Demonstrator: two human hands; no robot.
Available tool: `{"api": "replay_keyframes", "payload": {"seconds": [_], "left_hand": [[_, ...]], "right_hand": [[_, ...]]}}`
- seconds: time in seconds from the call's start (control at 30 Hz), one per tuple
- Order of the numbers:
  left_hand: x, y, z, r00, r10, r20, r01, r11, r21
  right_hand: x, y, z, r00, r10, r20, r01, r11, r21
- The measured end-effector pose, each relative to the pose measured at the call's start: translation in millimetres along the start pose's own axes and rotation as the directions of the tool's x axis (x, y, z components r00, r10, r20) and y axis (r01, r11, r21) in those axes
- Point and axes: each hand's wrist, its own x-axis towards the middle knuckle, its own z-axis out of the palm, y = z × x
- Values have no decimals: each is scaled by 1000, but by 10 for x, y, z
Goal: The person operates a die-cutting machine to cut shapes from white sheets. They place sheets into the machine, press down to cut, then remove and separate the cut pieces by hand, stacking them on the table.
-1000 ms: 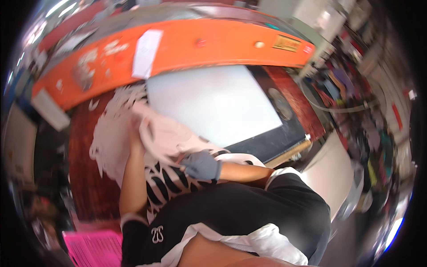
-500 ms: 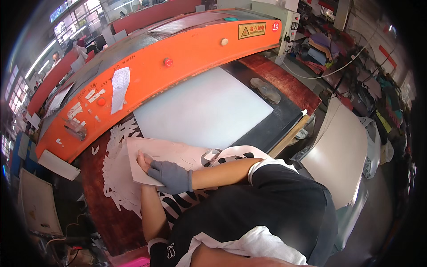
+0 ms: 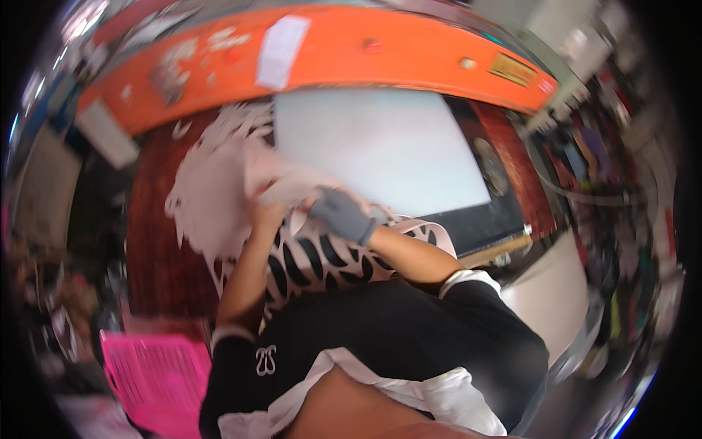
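Sheet (image 3: 287, 174), pink | touching left hand (image 3: 268, 211), mostly beyond | left of gloved right hand (image 3: 341, 215) | both hands' closure blurred, cannot tell

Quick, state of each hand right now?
Left hand: at the pink sheet; too blurred to tell open or closed.
Right hand, grey-gloved: also at the sheet, fingers bent; grip cannot be told.

Heavy motion blur, bright centre, dark edges

Blurred lights (image 3: 80, 22) upper left, grey floor (image 3: 591, 395) lower right
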Motion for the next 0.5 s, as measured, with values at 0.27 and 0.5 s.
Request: {"api": "replay_keyframes", "payload": {"seconds": [0.27, 0.5], "left_hand": [[-359, 667, -535, 964, -263, -39, 207, 835, -510], [-521, 603, -743, 994, -26, -108, -8, 954, -300]], "right_hand": [[-52, -132, 243, 993, 116, -16, -99, 906, 412], [-35, -300, 145, 963, 240, 126, -256, 649, 717]]}}
